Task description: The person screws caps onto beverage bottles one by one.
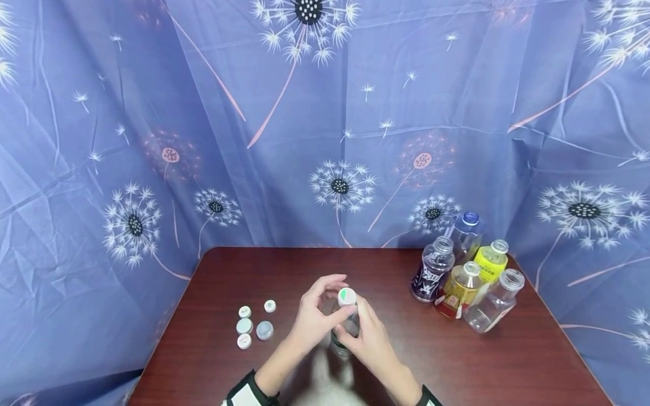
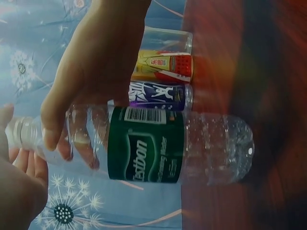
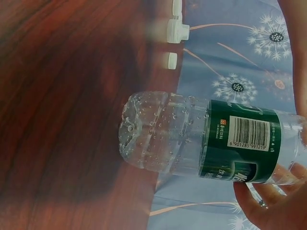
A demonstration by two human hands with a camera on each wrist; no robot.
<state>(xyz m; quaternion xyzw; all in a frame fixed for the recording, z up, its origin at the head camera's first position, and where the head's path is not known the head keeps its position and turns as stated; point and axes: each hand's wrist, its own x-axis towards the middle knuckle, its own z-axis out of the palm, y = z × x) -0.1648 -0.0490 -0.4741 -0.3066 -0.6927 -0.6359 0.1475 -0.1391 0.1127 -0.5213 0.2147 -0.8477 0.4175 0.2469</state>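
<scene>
A clear plastic water bottle (image 2: 216, 148) with a green label (image 3: 242, 141) stands upright close over the table in front of me. Water drops cling to its lower wall. At its mouth is a white cap (image 1: 347, 296) with a green mark. My left hand (image 1: 316, 316) pinches this cap from the left, thumb in front and fingers behind. My right hand (image 1: 369, 338) grips the bottle's upper body, its thumb on the near side. In the left wrist view, the right hand (image 2: 84, 81) wraps round the bottle above the label.
Several loose caps (image 1: 244, 326) lie on the brown table (image 1: 203, 372) to the left. At the back right stand several uncapped bottles, among them a purple-labelled bottle (image 1: 426, 279), a yellow bottle (image 1: 490, 260) and a clear bottle (image 1: 479, 313). A blue dandelion-print cloth (image 1: 284, 186) hangs behind.
</scene>
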